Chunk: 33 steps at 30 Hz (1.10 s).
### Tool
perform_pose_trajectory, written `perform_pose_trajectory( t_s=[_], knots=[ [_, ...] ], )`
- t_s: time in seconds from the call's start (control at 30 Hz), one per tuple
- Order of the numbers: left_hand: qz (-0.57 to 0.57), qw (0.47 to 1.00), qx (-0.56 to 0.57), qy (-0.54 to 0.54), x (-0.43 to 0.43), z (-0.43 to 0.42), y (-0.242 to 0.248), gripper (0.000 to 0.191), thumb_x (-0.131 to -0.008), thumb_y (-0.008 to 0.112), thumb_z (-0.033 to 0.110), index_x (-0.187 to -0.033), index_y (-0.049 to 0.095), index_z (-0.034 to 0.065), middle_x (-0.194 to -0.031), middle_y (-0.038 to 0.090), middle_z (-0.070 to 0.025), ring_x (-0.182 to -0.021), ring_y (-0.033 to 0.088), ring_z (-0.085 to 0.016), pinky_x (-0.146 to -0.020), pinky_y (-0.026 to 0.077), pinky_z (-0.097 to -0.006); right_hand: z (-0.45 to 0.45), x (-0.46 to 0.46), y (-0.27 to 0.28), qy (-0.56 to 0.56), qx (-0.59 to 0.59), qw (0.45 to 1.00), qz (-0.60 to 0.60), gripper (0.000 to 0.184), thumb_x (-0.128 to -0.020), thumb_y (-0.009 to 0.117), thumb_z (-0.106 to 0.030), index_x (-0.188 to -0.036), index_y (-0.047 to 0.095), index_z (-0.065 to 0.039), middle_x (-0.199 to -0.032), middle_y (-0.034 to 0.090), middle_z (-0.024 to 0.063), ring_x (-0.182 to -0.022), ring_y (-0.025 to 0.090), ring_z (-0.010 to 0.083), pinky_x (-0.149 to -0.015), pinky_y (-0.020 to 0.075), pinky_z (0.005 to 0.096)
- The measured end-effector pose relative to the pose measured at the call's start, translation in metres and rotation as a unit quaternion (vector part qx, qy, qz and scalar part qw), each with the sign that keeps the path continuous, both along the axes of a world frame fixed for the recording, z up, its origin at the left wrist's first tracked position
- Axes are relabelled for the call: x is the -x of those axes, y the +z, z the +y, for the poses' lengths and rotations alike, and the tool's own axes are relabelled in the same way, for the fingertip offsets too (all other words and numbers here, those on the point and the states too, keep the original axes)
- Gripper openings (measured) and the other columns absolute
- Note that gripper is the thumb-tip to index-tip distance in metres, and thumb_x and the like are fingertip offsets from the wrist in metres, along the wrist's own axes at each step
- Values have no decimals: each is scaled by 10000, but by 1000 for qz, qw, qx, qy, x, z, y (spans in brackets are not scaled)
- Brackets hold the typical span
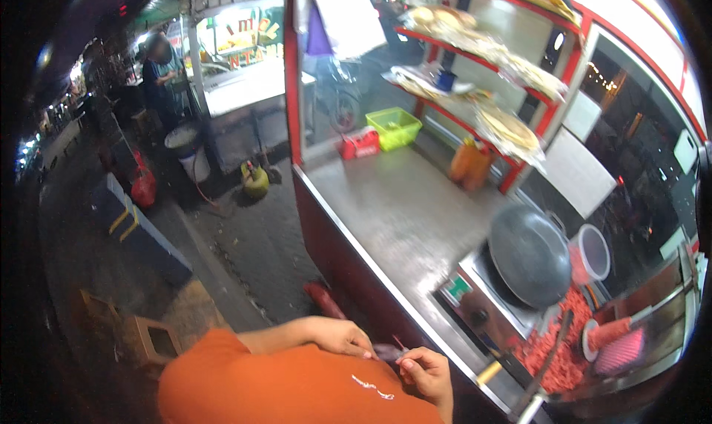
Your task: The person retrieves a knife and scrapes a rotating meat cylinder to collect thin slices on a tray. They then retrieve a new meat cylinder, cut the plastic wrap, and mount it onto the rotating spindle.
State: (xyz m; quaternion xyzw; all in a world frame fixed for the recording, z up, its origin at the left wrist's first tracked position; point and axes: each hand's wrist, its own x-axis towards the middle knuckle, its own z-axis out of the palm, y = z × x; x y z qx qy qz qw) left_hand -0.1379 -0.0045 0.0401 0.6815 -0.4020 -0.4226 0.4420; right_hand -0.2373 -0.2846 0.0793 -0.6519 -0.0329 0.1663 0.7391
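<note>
My left hand [340, 338] lies bent in front of my orange shirt, its fingertips near a small translucent piece, perhaps thin plastic [387, 351]. My right hand [425, 368] pinches that piece or something thin and reddish beside it, with thumb and forefinger together; blur hides exactly what it is. Both hands are close together by the near edge of the metal-topped food stall counter [389, 212]. To their right, a dark wok [530, 255] rests on a gas stove [473, 296]. Reddish shredded food [562, 368] lies beside the stove, with a long-handled utensil [556, 346] across it.
A yellow-green basket [394, 129] and a red box [360, 143] stand at the counter's far end. Red shelves [461, 48] hold wrapped flatbreads. A clear plastic tub [591, 254] stands behind the wok. On the left are a gas cylinder [255, 180], a bucket [192, 151] and a person [161, 79].
</note>
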Motion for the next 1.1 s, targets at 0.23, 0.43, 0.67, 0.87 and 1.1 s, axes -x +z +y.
perform_pose_trajectory(
  t_s=[0.23,0.43,0.67,0.87,1.1],
  knots=[
    [-93,974,-58,199,-55,176,-13,366,-1082,636,356,-1299,769,93,-1066,806,-117,-1018,767,-281,-937,582,-401,153,-188,-49,-40,325,936,-131,178,-1015,733,-191,-1037,766,-18,-876,769,154,-799,739,231,-732,562,365],
    [-4,931,-74,358,-61,256,-20,351,-1117,565,295,-1383,719,127,-984,812,-79,-910,768,-213,-868,592,-364,227,-265,-102,5,326,920,-218,160,-1020,736,-169,-1044,755,-12,-791,719,76,-744,651,138,-715,547,343],
    [56,886,-89,451,-80,322,-81,368,-1096,537,132,-1437,672,155,-1022,810,-81,-979,756,-177,-920,579,-369,300,-315,-152,259,287,918,-83,236,-1047,683,-219,-1193,737,-42,-1110,781,182,-1039,766,310,-922,582,410],
    [14,793,-339,507,-91,460,-223,465,-984,604,75,-1440,665,141,-1211,776,-174,-1156,729,-349,-992,569,-416,377,-385,-194,292,288,907,-94,258,-1074,667,-228,-1248,721,-44,-1009,730,80,-885,695,193,-780,580,351],
    [291,634,-454,554,-25,569,-371,381,-911,714,193,-1269,759,71,-1133,803,-139,-944,768,-316,-853,585,-502,476,-466,-210,278,194,941,-4,393,-1103,630,-236,-1471,590,-105,-1129,715,42,-962,688,145,-786,591,336]
  ],
)
